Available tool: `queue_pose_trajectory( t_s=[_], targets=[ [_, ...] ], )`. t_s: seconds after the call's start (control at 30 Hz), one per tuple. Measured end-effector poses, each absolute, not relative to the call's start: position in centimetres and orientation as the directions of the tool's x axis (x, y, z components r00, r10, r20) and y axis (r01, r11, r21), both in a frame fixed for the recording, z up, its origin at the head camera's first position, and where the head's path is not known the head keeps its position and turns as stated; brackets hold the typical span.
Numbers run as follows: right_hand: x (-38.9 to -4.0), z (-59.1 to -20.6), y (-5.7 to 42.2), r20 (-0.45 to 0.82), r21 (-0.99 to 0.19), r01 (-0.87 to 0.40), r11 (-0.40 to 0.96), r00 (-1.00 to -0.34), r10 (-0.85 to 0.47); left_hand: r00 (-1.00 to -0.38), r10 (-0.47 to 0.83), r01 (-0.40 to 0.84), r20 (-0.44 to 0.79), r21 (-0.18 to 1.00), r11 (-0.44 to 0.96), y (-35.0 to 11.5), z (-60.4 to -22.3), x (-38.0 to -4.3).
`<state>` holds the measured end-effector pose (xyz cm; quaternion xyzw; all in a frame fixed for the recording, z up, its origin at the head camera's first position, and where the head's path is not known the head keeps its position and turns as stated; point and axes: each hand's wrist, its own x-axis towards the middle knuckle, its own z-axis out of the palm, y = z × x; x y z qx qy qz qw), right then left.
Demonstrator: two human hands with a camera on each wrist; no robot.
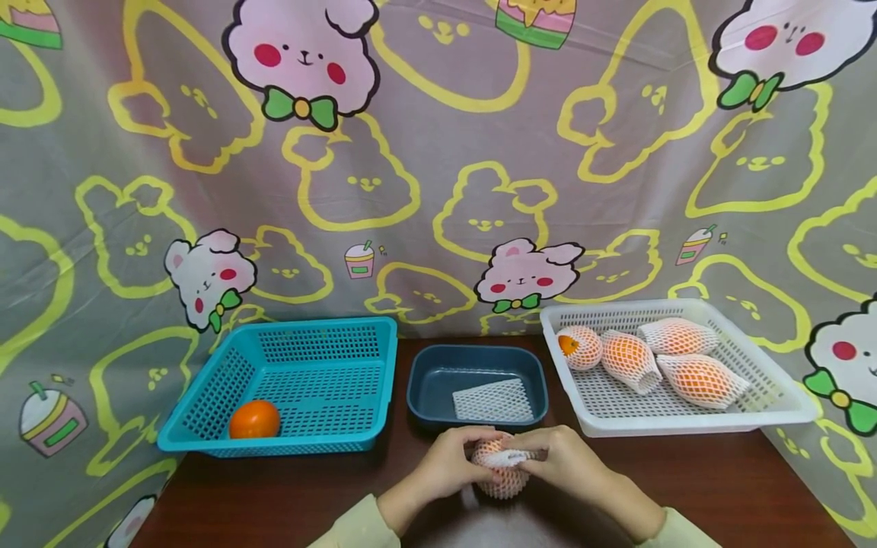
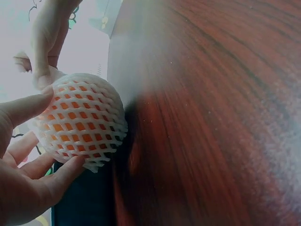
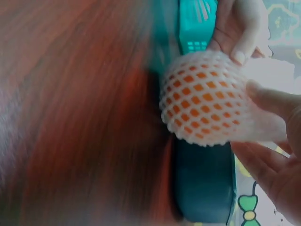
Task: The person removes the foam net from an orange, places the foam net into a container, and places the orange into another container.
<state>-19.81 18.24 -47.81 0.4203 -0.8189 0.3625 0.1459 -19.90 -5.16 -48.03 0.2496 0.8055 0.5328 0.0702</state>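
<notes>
An orange in a white foam net sleeve (image 1: 505,484) sits on the table between both hands. My left hand (image 1: 448,461) holds its side, thumb and fingers spread around the netted fruit, as the left wrist view shows. With thumb and fingers, my right hand (image 1: 563,460) pinches the loose upper end of the sleeve. Orange skin shows through the mesh in the right wrist view. Just behind the hands, a flat foam net (image 1: 495,401) lies in a dark blue tray (image 1: 418,380).
A teal basket (image 1: 387,365) at left holds one bare orange (image 1: 255,420). At right, a white basket (image 1: 692,425) holds several netted oranges (image 1: 704,379). A patterned curtain (image 1: 438,137) hangs behind the brown table (image 1: 329,487).
</notes>
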Motion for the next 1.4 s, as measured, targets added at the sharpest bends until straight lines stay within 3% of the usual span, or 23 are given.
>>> queue_pose_trajectory(
  t_s=[0.13,0.33,0.77,0.97,1.03,1.13,1.27,1.4],
  targets=[
    [-20.0,-48.0,19.0,0.464,-0.49,-0.761,0.426,-0.641,-0.612,-0.884,0.453,0.279,0.12,0.911,0.303,-5.3,-48.0,-19.8],
    [-20.2,-48.1,19.5,0.414,-0.524,-0.742,0.418,-0.651,-0.636,-0.886,0.431,0.326,0.172,0.891,0.315,-5.3,-48.0,-19.8],
    [-19.9,-47.6,18.6,0.563,-0.463,-0.788,0.405,-0.615,-0.552,-0.911,0.337,0.345,0.239,0.889,0.302,-5.2,-48.0,-19.5],
    [-20.0,-48.1,18.1,0.666,-0.356,-0.844,0.402,-0.531,-0.524,-0.918,0.345,0.296,0.194,0.915,0.275,-5.1,-48.1,-19.6],
    [-20.0,-48.1,18.2,0.66,-0.353,-0.84,0.412,-0.536,-0.527,-0.917,0.354,0.279,0.181,0.927,0.251,-5.1,-48.2,-19.6],
    [-20.0,-48.0,18.6,0.571,-0.439,-0.784,0.439,-0.62,-0.537,-0.915,0.367,0.267,0.168,0.934,0.238,-5.0,-48.2,-19.6],
    [-20.0,-47.7,19.4,0.322,-0.641,-0.614,0.461,-0.76,-0.564,-0.912,0.386,0.247,0.137,0.936,0.251,-5.1,-48.1,-19.7],
    [-20.1,-47.6,19.9,0.161,-0.743,-0.494,0.452,-0.787,-0.596,-0.901,0.424,0.225,0.089,0.933,0.28,-5.3,-48.2,-19.6]
  ],
)
